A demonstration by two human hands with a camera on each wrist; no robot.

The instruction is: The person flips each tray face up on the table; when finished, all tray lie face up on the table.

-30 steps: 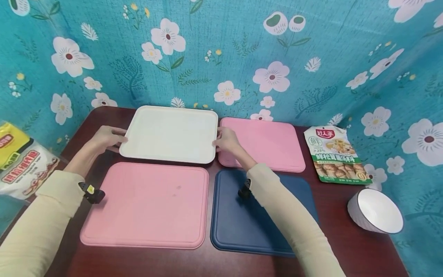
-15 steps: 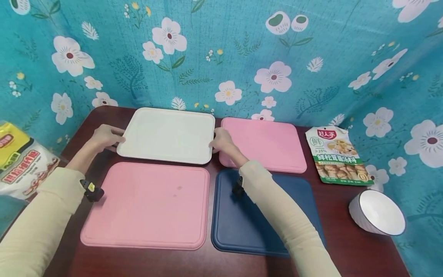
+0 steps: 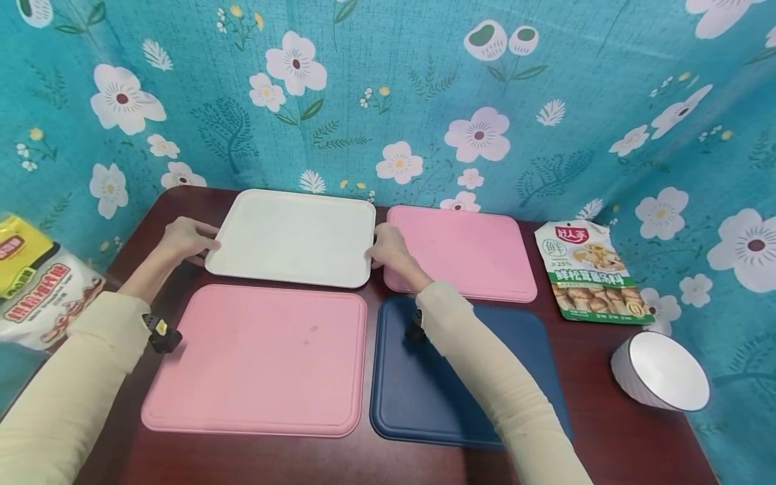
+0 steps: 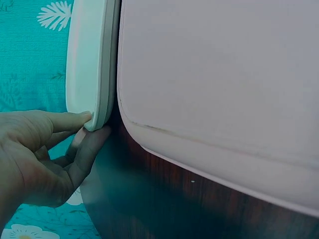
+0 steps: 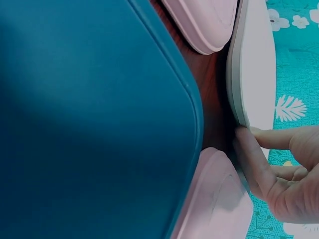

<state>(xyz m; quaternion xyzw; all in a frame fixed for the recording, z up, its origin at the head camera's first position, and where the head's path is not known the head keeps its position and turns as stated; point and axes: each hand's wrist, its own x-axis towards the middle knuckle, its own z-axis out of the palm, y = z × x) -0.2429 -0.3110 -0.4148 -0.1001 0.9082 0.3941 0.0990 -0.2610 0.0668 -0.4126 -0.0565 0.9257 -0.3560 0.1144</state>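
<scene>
A white rectangular tray with a thin raised rim lies level at the back left of the table. My left hand pinches its near left corner; in the left wrist view the thumb is on the rim and the fingers reach beneath. On the opposite short side, my right hand pinches the tray's edge, with thumb on top and fingers along the outer side in the right wrist view. Directly in front of the tray is a large pink rectangular tray. Another pink tray sits just right of my right hand.
Under my right forearm lies a dark blue tray. A white bowl and a mushroom-printed food pouch stand at the right. At the far left is a yellow and white food bag. Flowered teal cloth hangs behind the table.
The white tray has shifted slightly left and down with both hands on it, mostly in the first half second. Since then the hands and tray have stayed almost still.
</scene>
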